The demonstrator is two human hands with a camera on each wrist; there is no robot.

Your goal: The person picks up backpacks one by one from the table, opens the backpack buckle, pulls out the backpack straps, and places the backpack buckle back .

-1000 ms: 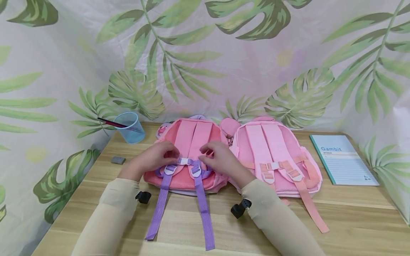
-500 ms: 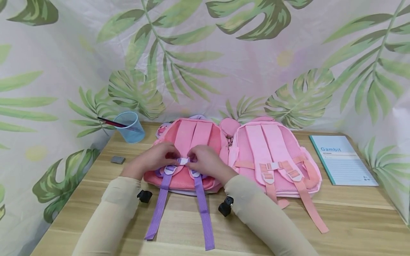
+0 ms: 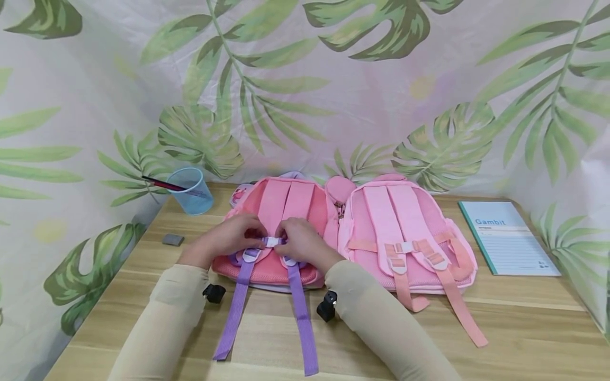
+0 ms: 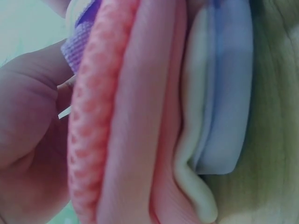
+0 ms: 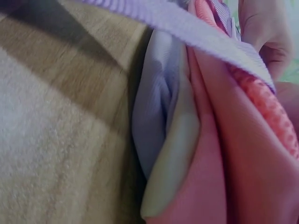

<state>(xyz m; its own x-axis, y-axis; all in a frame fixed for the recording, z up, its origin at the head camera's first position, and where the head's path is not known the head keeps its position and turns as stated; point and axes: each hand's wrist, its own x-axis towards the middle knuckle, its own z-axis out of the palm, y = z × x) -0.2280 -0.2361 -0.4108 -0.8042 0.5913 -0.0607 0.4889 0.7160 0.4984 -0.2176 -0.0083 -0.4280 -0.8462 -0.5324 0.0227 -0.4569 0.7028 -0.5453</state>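
Buckle [image 3: 272, 242]: white, on coral backpack [image 3: 299, 203], on table [image 3: 267, 333] | left hand [image 3: 240, 233] + right hand [image 3: 302, 243]: pinching its opposite ends | step: likely working clip, latch unclear | next: probably needs straight alignment

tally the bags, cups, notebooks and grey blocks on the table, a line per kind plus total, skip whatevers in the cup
Bags: 2 (coral bag, pink bag)
Cup: 1
Notebook: 1
Grey block: 1
Total: 5
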